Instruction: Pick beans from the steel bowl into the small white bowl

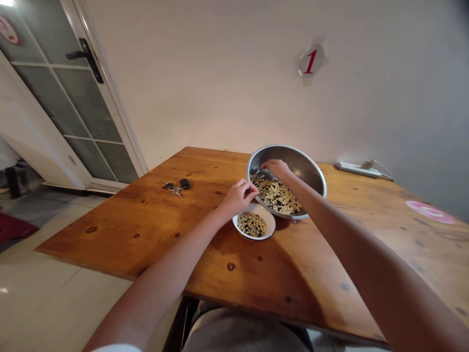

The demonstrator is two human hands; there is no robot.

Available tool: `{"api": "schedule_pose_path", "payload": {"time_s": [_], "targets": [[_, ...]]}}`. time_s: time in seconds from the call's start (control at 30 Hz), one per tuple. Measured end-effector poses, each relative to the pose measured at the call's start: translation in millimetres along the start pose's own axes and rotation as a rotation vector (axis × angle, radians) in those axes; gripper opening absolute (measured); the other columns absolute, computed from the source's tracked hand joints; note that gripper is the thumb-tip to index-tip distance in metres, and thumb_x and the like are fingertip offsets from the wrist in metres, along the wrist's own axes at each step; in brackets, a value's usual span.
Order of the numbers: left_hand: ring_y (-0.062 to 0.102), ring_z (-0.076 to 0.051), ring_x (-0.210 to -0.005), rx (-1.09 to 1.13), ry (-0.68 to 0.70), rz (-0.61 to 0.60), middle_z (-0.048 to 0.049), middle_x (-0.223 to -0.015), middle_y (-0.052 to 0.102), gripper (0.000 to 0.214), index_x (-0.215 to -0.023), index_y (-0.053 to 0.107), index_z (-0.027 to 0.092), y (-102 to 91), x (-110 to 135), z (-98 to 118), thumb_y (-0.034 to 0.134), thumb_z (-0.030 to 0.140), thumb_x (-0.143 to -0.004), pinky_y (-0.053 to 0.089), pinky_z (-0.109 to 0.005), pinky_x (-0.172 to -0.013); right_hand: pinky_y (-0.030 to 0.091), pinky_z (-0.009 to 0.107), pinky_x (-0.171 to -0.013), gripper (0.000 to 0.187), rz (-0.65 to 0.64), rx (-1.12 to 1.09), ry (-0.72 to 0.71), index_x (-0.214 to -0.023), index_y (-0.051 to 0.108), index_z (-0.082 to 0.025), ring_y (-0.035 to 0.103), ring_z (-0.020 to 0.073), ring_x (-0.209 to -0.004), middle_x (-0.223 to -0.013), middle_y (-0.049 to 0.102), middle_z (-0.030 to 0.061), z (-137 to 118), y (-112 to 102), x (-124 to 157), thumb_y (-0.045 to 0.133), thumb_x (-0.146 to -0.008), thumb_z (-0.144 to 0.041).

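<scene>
A large steel basin stands on the wooden table, its beans, pale mixed with black, heaped on the near left side. My left hand is at the basin's left rim, thumb and forefinger closed together on the edge. Inside the basin, my right hand reaches over the beans with fingers stretched to the left; its fingertips are partly hidden. Just below my left hand sits a small white bowl under the basin's near rim. It holds similar mixed beans and a tiny green speck.
A bunch of keys lies on the table to the left. At the back right is a white power strip with a cable. A pink round sticker marks the right side. Behind the table rises a wall; a door is at left.
</scene>
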State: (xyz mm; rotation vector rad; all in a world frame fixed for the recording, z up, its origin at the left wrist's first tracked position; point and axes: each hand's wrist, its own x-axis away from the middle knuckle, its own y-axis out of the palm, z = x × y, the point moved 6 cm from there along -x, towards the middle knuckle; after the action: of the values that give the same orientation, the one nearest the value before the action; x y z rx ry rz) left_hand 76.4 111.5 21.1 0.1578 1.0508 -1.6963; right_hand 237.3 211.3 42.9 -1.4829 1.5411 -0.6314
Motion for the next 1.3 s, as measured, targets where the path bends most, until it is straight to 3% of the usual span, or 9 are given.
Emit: {"api": "schedule_pose_path", "payload": {"time_s": [0.17, 0.33, 0.47, 0.57, 0.7, 0.83, 0.93, 1.07, 1.3], "targets": [[0.056, -0.015, -0.081, -0.007, -0.009, 0.004, -0.0025, -0.083, 0.055, 0.007, -0.080, 0.059, 0.017, -0.9, 0, -1, 0.056, 0.020, -0.085, 0.046, -0.031, -0.082, 0.051, 0.041, -0.084, 0.030, -0.110, -0.007, -0.089, -0.118, 0.056, -0.018, 0.059, 0.0201, -0.100, -0.120, 0.057, 0.0085, -15, 17, -8, 0.053, -0.091, -0.033], [0.056, -0.016, -0.082, -0.011, -0.026, 0.010, -0.0029, -0.084, 0.056, 0.006, -0.080, 0.059, 0.017, -0.8, 0, -5, 0.056, 0.019, -0.085, 0.046, -0.031, -0.082, 0.051, 0.039, -0.084, 0.028, -0.276, 0.015, -0.198, -0.115, 0.057, -0.020, 0.059, 0.0191, -0.099, -0.121, 0.057, 0.0083, -28, 32, 6, 0.051, -0.092, -0.034], [0.056, -0.015, -0.082, -0.016, -0.057, 0.032, -0.0027, -0.084, 0.055, 0.006, -0.080, 0.060, 0.017, -0.7, 0, -8, 0.056, 0.019, -0.085, 0.046, -0.032, -0.082, 0.051, 0.032, -0.081, 0.015, -0.432, 0.033, -0.298, -0.094, 0.067, -0.020, 0.062, 0.0160, -0.086, -0.099, 0.068, 0.0036, -33, 37, 23, 0.053, -0.089, -0.023], [0.056, -0.015, -0.083, -0.018, -0.067, 0.033, -0.0029, -0.085, 0.056, 0.007, -0.081, 0.060, 0.017, -1.0, 1, -8, 0.056, 0.020, -0.085, 0.046, -0.031, -0.083, 0.049, 0.026, -0.077, 0.027, -0.487, 0.043, -0.349, -0.081, 0.071, -0.025, 0.064, 0.0153, -0.081, -0.087, 0.072, -0.0007, -30, 34, 30, 0.049, -0.078, -0.010], [0.056, -0.015, -0.083, -0.022, -0.060, 0.019, -0.0027, -0.084, 0.056, 0.007, -0.080, 0.060, 0.016, -1.6, 1, -5, 0.057, 0.020, -0.085, 0.046, -0.032, -0.084, 0.049, 0.025, -0.077, 0.034, -0.425, 0.051, -0.377, -0.081, 0.071, -0.026, 0.065, 0.0148, -0.083, -0.089, 0.073, -0.0021, -16, 16, 32, 0.044, -0.070, -0.007], [0.056, -0.016, -0.085, -0.020, -0.053, 0.014, -0.0029, -0.085, 0.056, 0.007, -0.080, 0.059, 0.016, -1.7, 0, -3, 0.056, 0.019, -0.086, 0.046, -0.032, -0.086, 0.049, 0.031, -0.079, 0.030, -0.209, 0.099, -0.342, -0.091, 0.069, -0.022, 0.064, 0.0191, -0.087, -0.097, 0.071, 0.0047, -2, -5, 25, 0.046, -0.074, -0.015], [0.056, -0.015, -0.085, -0.022, -0.045, 0.009, -0.0028, -0.085, 0.056, 0.007, -0.080, 0.059, 0.016, -1.5, 0, -3, 0.056, 0.018, -0.085, 0.046, -0.033, -0.086, 0.046, 0.034, -0.087, 0.032, -0.115, 0.145, -0.335, -0.100, 0.067, -0.020, 0.062, 0.0227, -0.098, -0.106, 0.068, 0.0085, -1, -4, 18, 0.048, -0.075, -0.017], [0.056, -0.015, -0.083, -0.031, -0.042, 0.006, -0.0029, -0.084, 0.056, 0.007, -0.080, 0.059, 0.017, -1.4, 0, -3, 0.056, 0.019, -0.085, 0.047, -0.033, -0.084, 0.043, 0.033, -0.093, 0.034, -0.143, 0.183, -0.388, -0.102, 0.067, -0.020, 0.059, 0.0234, -0.106, -0.112, 0.067, 0.0090, -10, 15, 14, 0.050, -0.073, -0.015], [0.056, -0.015, -0.082, -0.029, -0.056, 0.021, -0.0029, -0.085, 0.056, 0.005, -0.082, 0.059, 0.017, 0.5, 0, -8, 0.057, 0.020, -0.085, 0.047, -0.033, -0.083, 0.048, 0.031, -0.074, 0.029, -0.305, 0.212, -0.478, -0.095, 0.067, -0.020, 0.063, 0.0210, -0.081, -0.093, 0.070, 0.0081, -20, 29, 44, 0.046, -0.075, -0.015]]}}
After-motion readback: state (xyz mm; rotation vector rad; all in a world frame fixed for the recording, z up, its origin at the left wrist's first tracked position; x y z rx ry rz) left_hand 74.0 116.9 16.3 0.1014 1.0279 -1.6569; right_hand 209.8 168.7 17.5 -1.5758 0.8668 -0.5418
